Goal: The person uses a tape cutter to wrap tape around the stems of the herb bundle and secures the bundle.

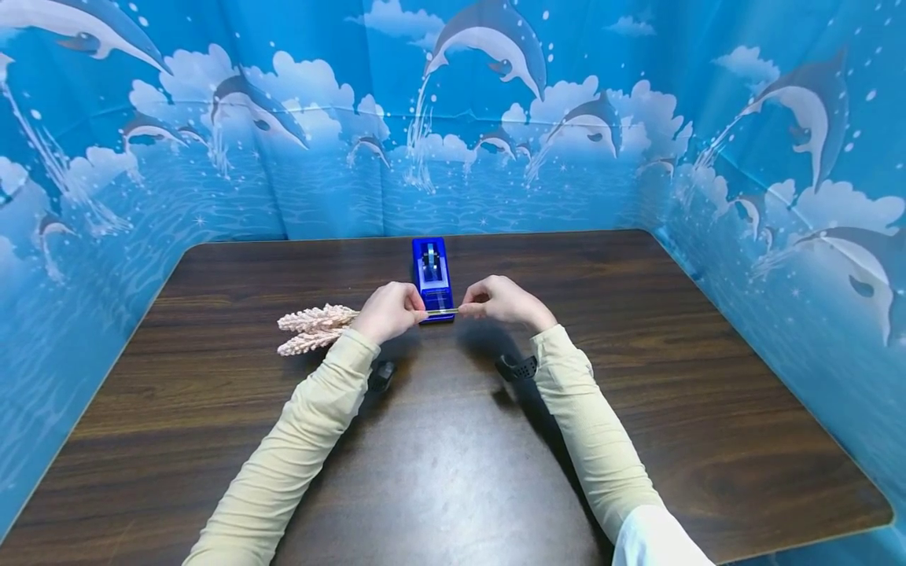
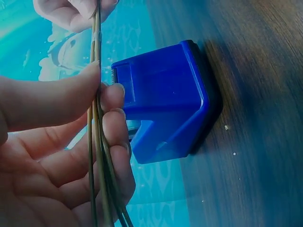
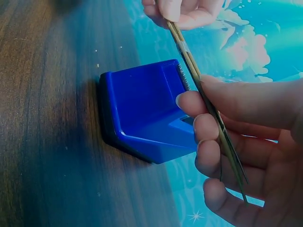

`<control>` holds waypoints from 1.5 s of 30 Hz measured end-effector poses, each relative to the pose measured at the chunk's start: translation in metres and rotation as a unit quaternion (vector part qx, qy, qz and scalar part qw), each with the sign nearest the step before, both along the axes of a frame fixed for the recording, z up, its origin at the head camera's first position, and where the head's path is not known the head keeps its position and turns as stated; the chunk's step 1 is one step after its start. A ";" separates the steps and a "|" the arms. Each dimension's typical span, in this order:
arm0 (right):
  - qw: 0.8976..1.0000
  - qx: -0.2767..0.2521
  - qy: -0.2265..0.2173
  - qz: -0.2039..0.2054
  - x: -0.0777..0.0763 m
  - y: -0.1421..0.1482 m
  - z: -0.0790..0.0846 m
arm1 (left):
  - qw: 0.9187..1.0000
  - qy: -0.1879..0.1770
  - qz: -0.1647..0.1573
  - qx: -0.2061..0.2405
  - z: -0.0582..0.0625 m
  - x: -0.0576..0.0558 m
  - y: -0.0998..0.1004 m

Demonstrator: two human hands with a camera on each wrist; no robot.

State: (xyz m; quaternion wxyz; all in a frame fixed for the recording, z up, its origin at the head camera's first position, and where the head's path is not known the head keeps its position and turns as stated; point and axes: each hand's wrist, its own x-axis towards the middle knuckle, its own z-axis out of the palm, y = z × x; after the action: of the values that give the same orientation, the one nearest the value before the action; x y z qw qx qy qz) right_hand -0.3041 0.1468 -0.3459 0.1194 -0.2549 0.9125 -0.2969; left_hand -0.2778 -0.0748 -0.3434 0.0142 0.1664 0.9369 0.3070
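Observation:
Between both hands runs a bundle of thin dried flower stems (image 3: 193, 67). Its pale pink flower heads (image 1: 317, 318) stick out to the left, past my left hand (image 1: 389, 311). That hand pinches the stems between thumb and fingertips. My right hand (image 1: 506, 303) pinches them nearer their cut ends, which spread across its palm in the right wrist view. A strip of clear tape (image 3: 182, 48) is wrapped around the stems between the hands. Just beyond the bundle stands a blue tape dispenser (image 1: 432, 275), its serrated cutter toward the stems in the wrist views.
The dark wood table (image 1: 453, 440) has rounded far corners. A blue curtain (image 1: 325, 189) printed with dolphins hangs behind it and along both sides. Each wrist wears a dark strap, with the right strap (image 1: 517, 368) showing below the sleeve.

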 end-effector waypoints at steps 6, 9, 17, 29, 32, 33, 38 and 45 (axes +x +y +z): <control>1.000 -0.013 -0.012 -0.013 0.003 -0.001 -0.001 | 0.999 -0.019 -0.030 -0.028 -0.004 0.000 -0.001; 0.999 -0.020 -0.034 -0.018 0.003 0.000 -0.002 | 0.998 -0.005 -0.041 -0.042 -0.005 0.000 -0.001; 0.999 -0.002 -0.015 -0.030 0.002 0.001 -0.001 | 0.998 -0.029 -0.017 -0.047 -0.001 0.000 -0.001; 0.999 -0.013 -0.022 -0.029 0.002 0.000 0.000 | 0.999 -0.025 -0.007 -0.034 0.000 -0.002 -0.003; 0.999 -0.014 -0.025 -0.031 0.001 -0.001 0.000 | 0.999 -0.010 -0.001 -0.035 0.000 -0.003 -0.003; 0.999 -0.016 -0.028 -0.033 0.001 -0.001 0.000 | 0.999 -0.007 0.002 -0.033 -0.001 -0.003 -0.003; 0.998 -0.026 -0.044 -0.043 0.002 -0.001 -0.003 | 1.000 0.011 0.011 -0.025 -0.002 -0.001 -0.002; 0.999 -0.024 -0.031 -0.035 0.001 -0.001 -0.001 | 0.999 0.042 0.023 -0.014 -0.002 -0.001 -0.002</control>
State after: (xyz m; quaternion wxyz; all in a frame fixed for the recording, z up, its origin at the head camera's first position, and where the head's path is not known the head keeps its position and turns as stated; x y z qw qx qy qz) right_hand -0.3033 0.1457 -0.3466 0.1313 -0.2158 0.9092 -0.3309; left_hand -0.2783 -0.0773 -0.3450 -0.0298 0.1570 0.9445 0.2869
